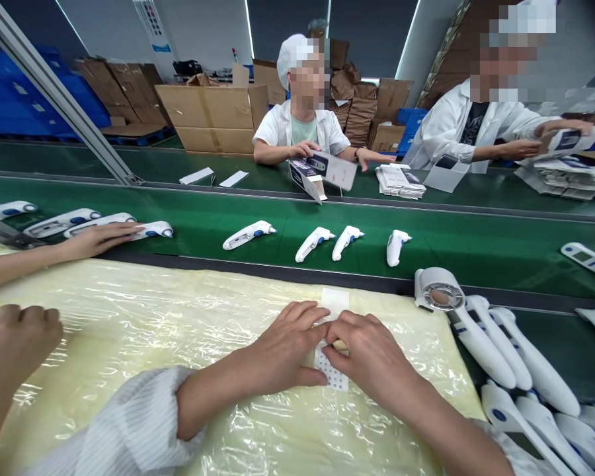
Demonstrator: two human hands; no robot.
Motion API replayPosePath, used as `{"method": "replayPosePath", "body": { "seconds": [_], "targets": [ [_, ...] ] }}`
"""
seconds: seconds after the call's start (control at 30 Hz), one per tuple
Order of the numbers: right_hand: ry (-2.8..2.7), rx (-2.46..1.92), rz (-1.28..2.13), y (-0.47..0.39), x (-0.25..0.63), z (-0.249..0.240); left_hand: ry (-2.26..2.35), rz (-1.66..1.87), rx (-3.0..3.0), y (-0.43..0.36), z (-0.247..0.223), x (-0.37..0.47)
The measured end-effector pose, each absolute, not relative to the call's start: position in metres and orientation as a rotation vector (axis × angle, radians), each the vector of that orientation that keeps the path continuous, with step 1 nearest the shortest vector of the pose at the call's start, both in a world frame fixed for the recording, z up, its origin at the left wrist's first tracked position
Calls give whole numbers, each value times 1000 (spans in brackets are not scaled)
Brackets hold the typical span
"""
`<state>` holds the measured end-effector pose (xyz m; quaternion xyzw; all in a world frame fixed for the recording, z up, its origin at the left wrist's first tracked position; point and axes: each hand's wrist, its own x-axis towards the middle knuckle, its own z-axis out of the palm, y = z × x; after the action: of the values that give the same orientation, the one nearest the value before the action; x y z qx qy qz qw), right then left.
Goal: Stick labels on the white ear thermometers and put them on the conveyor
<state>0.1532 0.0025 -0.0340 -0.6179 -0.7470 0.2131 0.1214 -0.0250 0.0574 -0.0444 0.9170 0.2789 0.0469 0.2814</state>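
1. Surface: yellow film-wrapped work surface [153, 311], green belt [203, 208] running crosswise beyond the grip.
2. White strip [335, 299]: flat under the fingertips, between the hands. Long axis runs near to far; plain end beyond the grip, dotted end on the near side.
3. Right hand [371, 354]: thumb and index closed around a small tan piece [340, 344], just over the strip's middle. Piece's full shape hidden.
4. Left hand [287, 347]: thumb spread from fingers, thumb tip at the dotted part's left edge. Its fingertips meet the right's. Nothing seen clamped in it.
5. Nearer hand: right, by judgement; it has the piece, strip just left of its pinch.
6. Farther out: round-headed device [441, 291] right of the grip; white handheld devices [315, 244] beyond it on the belt.
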Motion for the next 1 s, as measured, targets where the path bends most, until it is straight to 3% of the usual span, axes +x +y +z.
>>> {"method": "replayPosePath", "body": {
  "seconds": [0.33,1.0],
  "targets": [
    [-1903,-1727,808,6,169,-32,758,52,2543,57,-48,-26],
    [-1689,-1599,775,31,189,-60,789,-34,2541,59,-47,-27]
  ]
}}
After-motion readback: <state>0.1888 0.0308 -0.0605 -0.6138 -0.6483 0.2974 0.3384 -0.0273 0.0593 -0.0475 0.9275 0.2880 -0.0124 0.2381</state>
